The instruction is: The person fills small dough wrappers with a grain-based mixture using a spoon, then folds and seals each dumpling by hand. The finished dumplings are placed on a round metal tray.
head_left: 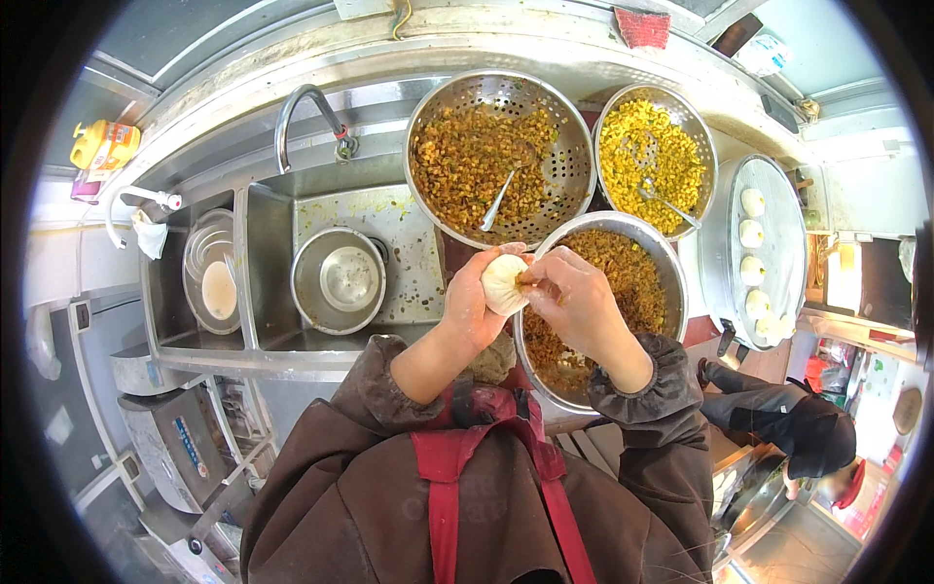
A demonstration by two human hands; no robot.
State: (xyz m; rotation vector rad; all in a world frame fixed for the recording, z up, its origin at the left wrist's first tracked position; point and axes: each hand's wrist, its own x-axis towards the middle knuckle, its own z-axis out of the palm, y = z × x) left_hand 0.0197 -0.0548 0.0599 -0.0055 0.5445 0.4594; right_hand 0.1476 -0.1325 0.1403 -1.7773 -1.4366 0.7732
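Note:
A round white filled dough bun rests in my left hand, whose fingers curl around its side. My right hand pinches the gathered dough at the bun's right side, where a bit of filling shows. Both hands are floury. Below my right hand is a steel bowl of brown crumbly filling. Beyond my hands stands a large perforated steel colander of brown chopped filling, with a metal spoon in it.
A smaller colander holds yellow filling and a spoon. At right, several buns sit on a round steamer tray. Left is a steel sink with a basin and faucet. Another person works at lower right.

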